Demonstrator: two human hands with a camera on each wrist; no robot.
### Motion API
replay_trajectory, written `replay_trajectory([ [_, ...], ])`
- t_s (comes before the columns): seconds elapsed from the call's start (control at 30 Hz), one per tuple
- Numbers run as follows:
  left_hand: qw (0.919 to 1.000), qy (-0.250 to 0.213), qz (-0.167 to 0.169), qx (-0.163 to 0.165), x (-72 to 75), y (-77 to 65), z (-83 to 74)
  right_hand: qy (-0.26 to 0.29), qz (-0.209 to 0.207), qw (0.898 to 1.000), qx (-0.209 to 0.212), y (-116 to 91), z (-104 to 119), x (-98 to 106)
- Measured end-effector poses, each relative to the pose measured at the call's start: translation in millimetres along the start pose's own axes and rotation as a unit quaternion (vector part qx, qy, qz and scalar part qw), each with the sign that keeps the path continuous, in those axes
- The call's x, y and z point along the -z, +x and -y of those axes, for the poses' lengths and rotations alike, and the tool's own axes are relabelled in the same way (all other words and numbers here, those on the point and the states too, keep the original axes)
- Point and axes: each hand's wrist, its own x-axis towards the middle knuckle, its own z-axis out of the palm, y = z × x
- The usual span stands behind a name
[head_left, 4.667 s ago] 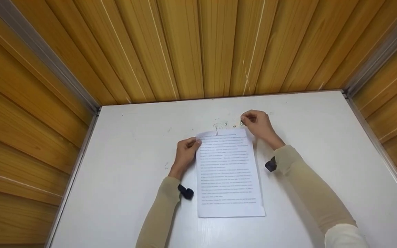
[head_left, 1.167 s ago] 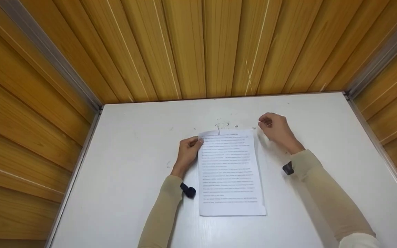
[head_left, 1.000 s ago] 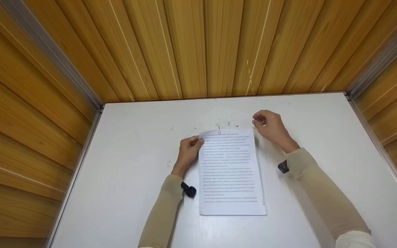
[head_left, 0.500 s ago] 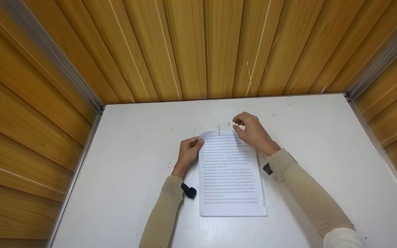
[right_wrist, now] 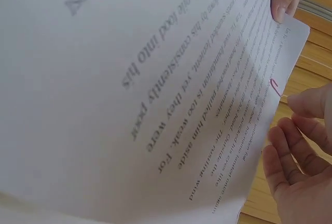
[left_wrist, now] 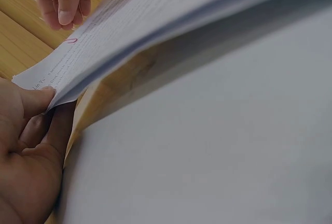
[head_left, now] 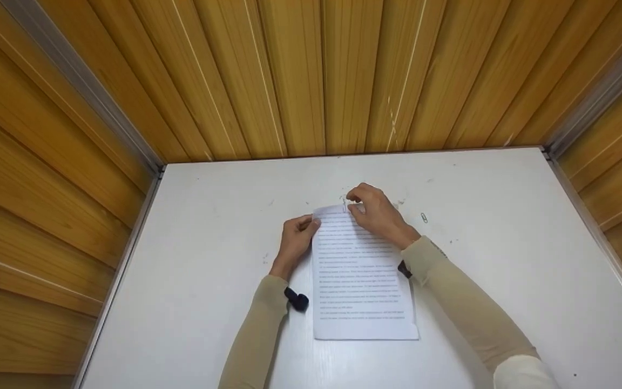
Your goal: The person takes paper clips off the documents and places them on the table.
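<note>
White flat tabletop [head_left: 192, 281], scattered small dark scuffs [head_left: 265, 258], one tiny dark speck [head_left: 575, 375] near lower right. Grey metal edging [head_left: 602, 243] along its sides. Behind: yellow-brown wood-look plank back wall [head_left: 300, 81], planks running upright, thin pale streaks [head_left: 392, 124] on some. Matching plank left wall [head_left: 30, 216] and right wall [head_left: 619, 178]. Grey metal left corner strip [head_left: 87, 84] and right corner strip [head_left: 602, 97] where walls meet. Wrist views: some planking, partly cut off.
</note>
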Motion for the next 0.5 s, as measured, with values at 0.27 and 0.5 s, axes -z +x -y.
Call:
replay_trajectory([
  [0.27, 1.0000, 0.002, 0.000, -0.006, 0.6, -0.4, -0.3, -0.016, 0.004, 1.000, 0.027, 3, 0, -11],
  [0.5, 1.0000, -0.001, 0.007, -0.007, 0.6, -1.2, -0.5, -0.054, 0.007, 0.997, 0.057, 3, -1, -17],
])
